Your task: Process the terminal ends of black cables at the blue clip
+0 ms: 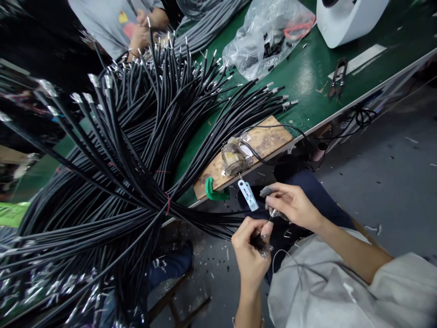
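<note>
A thick bundle of black cables (205,217), bound by a red tie (167,203), runs off the table's edge toward my hands. My left hand (251,246) is closed around a black cable near its end, thumb up, just beyond the table edge. Close by on the right, my right hand (295,205) pinches at the shiny, silvery end (274,212) of a cable; its fingertips look covered in grey. The fingers partly hide what lies between them. A light blue tag-like piece (248,195) hangs from the board just left of my right hand.
On the green table (303,73) are a wooden board (273,132) with a taped round device (235,157), a green clamp (215,191), snips (338,79), a plastic bag of black bits (269,41) and a white machine (348,20). Another person's hands (145,32) work opposite.
</note>
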A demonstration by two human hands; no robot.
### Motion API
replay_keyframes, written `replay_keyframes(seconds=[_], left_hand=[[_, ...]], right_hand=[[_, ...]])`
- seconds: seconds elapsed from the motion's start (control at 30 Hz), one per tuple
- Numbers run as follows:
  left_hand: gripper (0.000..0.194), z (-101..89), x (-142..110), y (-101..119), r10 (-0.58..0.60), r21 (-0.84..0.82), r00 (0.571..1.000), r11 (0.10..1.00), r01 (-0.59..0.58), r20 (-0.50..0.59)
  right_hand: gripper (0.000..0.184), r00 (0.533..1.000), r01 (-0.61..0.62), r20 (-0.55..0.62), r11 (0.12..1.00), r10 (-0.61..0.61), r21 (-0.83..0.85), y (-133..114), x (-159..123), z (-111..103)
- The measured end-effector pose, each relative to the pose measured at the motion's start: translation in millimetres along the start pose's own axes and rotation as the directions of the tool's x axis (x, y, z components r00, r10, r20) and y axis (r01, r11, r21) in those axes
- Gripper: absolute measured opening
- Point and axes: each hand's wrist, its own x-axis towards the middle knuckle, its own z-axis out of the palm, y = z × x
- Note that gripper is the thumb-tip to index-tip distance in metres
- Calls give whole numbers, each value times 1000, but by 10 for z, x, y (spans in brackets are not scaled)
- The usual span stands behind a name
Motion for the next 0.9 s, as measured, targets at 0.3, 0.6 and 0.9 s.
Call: replay_keyframes(seconds=[0.3, 0.6, 0.9], left_hand=[[31, -41, -83, -104, -159, -164, 987, 973, 162, 34], [33, -51, -53, -94, -305, -327, 934, 916, 234, -188], [32, -59, -11, -78, -186, -248, 978, 956, 157, -99]], right_hand=[[29, 996, 9, 82, 996, -17, 92, 137, -4, 51], [8, 853, 509, 82, 786, -516, -351, 223, -198, 255], [22, 912, 407, 115, 830, -395, -382, 72, -90, 161]])
